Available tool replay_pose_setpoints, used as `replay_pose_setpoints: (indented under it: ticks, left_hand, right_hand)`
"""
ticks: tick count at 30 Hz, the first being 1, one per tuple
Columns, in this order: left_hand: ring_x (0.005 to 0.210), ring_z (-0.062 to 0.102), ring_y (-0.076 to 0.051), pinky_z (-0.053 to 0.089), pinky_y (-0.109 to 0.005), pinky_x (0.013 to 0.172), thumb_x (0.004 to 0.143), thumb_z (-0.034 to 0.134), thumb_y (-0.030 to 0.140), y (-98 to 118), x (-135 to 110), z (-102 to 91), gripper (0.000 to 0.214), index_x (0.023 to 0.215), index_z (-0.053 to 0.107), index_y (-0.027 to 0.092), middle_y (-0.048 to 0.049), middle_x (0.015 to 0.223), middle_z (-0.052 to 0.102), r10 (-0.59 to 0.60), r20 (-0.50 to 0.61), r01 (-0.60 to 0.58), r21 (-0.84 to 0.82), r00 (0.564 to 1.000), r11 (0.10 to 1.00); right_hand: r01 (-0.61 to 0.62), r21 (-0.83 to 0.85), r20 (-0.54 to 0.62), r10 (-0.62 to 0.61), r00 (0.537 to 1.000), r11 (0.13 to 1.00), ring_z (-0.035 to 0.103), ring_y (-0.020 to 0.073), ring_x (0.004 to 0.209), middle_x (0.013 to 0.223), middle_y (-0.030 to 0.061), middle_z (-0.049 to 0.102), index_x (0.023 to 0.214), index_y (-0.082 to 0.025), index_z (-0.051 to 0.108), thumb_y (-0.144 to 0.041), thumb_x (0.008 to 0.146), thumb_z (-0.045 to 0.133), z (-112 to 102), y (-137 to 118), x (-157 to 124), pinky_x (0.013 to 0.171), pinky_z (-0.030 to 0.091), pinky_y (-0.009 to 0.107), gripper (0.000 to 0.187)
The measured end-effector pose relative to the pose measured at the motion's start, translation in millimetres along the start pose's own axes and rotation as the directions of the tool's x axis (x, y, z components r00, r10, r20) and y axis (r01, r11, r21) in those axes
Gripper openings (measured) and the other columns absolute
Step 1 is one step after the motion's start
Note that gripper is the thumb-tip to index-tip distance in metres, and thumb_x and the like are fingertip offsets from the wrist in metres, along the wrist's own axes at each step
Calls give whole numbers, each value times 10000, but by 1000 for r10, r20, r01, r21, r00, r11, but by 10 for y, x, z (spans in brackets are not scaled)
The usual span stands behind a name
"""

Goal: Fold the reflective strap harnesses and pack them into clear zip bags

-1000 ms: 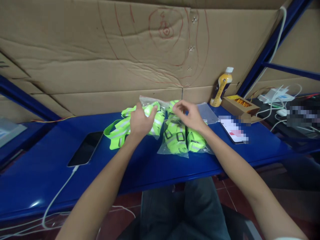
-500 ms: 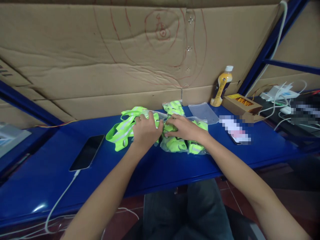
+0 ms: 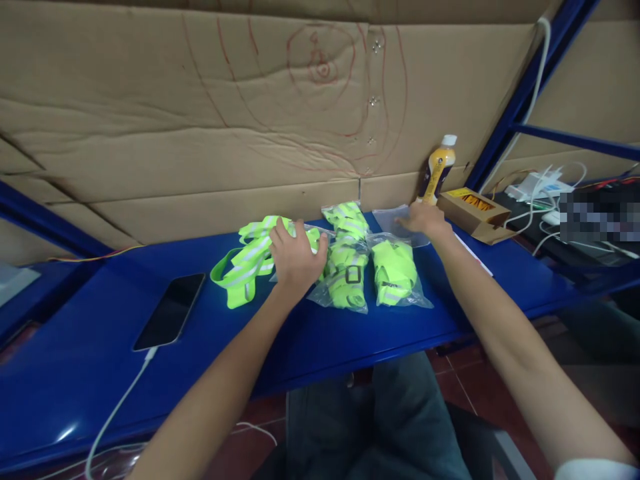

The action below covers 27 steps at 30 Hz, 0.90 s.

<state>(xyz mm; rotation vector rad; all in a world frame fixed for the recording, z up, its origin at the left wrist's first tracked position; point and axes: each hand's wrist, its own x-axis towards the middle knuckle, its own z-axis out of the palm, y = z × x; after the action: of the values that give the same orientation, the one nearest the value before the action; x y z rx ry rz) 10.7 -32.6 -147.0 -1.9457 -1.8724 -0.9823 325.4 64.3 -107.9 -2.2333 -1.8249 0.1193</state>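
My left hand (image 3: pixel 299 257) lies over a clear bag of neon-yellow reflective straps, its fingers spread and not gripping. Loose neon-yellow reflective straps (image 3: pixel 243 263) with silver stripes spread out to its left. Right of it lie a bagged strap bundle (image 3: pixel 346 283) with a dark square buckle, another bagged bundle (image 3: pixel 395 270), and a third bag (image 3: pixel 347 217) farther back. My right hand (image 3: pixel 426 219) reaches over an empty clear plastic bag (image 3: pixel 393 225), fingers pointing left and apart; whether they touch the bag cannot be made out.
A yellow drink bottle (image 3: pixel 440 170) stands behind my right hand beside an open cardboard box (image 3: pixel 475 210). On the left of the blue table (image 3: pixel 240 347) a phone (image 3: pixel 170 312) charges by a white cable. Cardboard (image 3: pixel 240 160) backs the table; cables and a power strip (image 3: pixel 537 187) lie right.
My right hand has left the bagged straps and moved right and back to the empty plastic bag. The bagged bundles now show uncovered. My left hand has stayed nearly in place.
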Motion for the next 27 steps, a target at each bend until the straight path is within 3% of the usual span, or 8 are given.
replay_pose_setpoints:
  ticks: [6, 10, 12, 14, 16, 18, 23, 27]
  left_hand:
    - [1451, 480, -480, 451, -699, 1124, 1043, 566, 472, -73, 51, -41, 424, 1278, 673, 136, -299, 1524, 533, 134, -105, -146, -125, 985, 981]
    - [1416, 524, -407, 437, -650, 1182, 1052, 561, 411, -54, 107, -187, 341, 1285, 657, 181, -232, 1457, 589, 227, -182, -263, -206, 957, 943]
    - [1433, 516, -376, 417, -625, 1225, 1056, 564, 375, 3, 104, -282, 335, 1331, 625, 193, -201, 1448, 612, 303, -229, -355, -240, 925, 903]
    - [1474, 493, -366, 392, -607, 1266, 1057, 598, 393, 80, 79, -363, 425, 1426, 562, 186, -193, 1483, 608, 355, -257, -421, -281, 899, 862]
    - [1523, 461, -385, 377, -611, 1291, 1021, 687, 496, 151, 45, -405, 691, 1567, 429, 160, -221, 1581, 540, 352, -230, -414, -342, 907, 843]
    - [1558, 433, -420, 384, -622, 1296, 922, 795, 610, 190, 22, -399, 1043, 1679, 246, 147, -258, 1673, 430, 317, -159, -354, -404, 935, 843]
    - [1504, 491, -404, 473, -581, 1222, 899, 780, 396, 127, 74, -339, 1107, 1738, 78, 226, -236, 1677, 410, 284, -77, -292, -385, 956, 876]
    - [1383, 541, -428, 460, -599, 1168, 866, 703, 242, 30, 167, -448, 974, 1727, 246, 224, -218, 1607, 496, 412, -52, -414, -196, 910, 889]
  right_hand:
    - [10, 160, -64, 1, 998, 987, 767, 294, 964, 893, 200, 767, 796, -97, 740, -367, 879, 860, -1, 154, 198, 873, 576, 373, 307]
    - [137, 301, -354, -23, 935, 944, 729, 228, 975, 1074, 156, 760, 1111, -141, 706, -225, 1011, 631, -228, 73, 135, 929, 567, 359, 151]
    - [349, 469, -557, -35, 830, 811, 712, 223, 978, 1113, 131, 726, 1147, -191, 659, -331, 1058, 588, -305, -103, -16, 915, 580, 377, 181]
    - [609, 618, -680, -51, 731, 497, 703, 249, 990, 1066, 97, 699, 1049, -246, 631, -527, 1019, 666, -306, -352, -260, 877, 596, 413, 285]
    - [651, 732, -631, -163, 759, 198, 697, 256, 941, 977, 61, 690, 930, -269, 592, -731, 887, 767, -236, -617, -562, 837, 611, 427, 497]
    - [505, 863, -460, -379, 803, 23, 703, 250, 880, 895, 37, 694, 869, -266, 585, -805, 726, 870, -134, -828, -845, 811, 626, 423, 626]
    - [337, 940, -293, -628, 721, -53, 728, 214, 888, 917, 25, 748, 888, -236, 699, -707, 732, 934, -27, -921, -1079, 912, 615, 388, 549]
    - [335, 942, -297, -542, 786, -31, 709, 193, 836, 920, 35, 762, 971, -233, 779, -779, 874, 776, -117, -754, -905, 767, 583, 314, 554]
